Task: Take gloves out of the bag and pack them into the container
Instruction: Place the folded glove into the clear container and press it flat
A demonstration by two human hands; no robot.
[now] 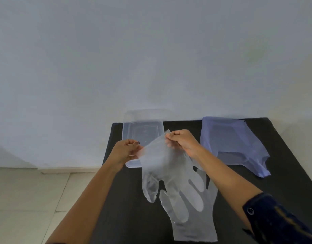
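I hold a clear plastic glove [166, 166] by its cuff above the black table [127, 217]. My left hand [124, 152] pinches the cuff's left corner and my right hand [182, 141] pinches its right corner, so the fingers hang down toward me. A second clear glove [197, 224] lies flat on the table beneath it, cuff toward me. The clear plastic container [143, 131] sits at the table's far left, partly hidden behind my left hand and the held glove. A pale blue plastic bag [231, 141] lies flat at the far right.
A white wall rises directly behind the table. Light floor tiles [28, 199] show to the left of the table's left edge. My dark sleeve [278, 221] is at the lower right.
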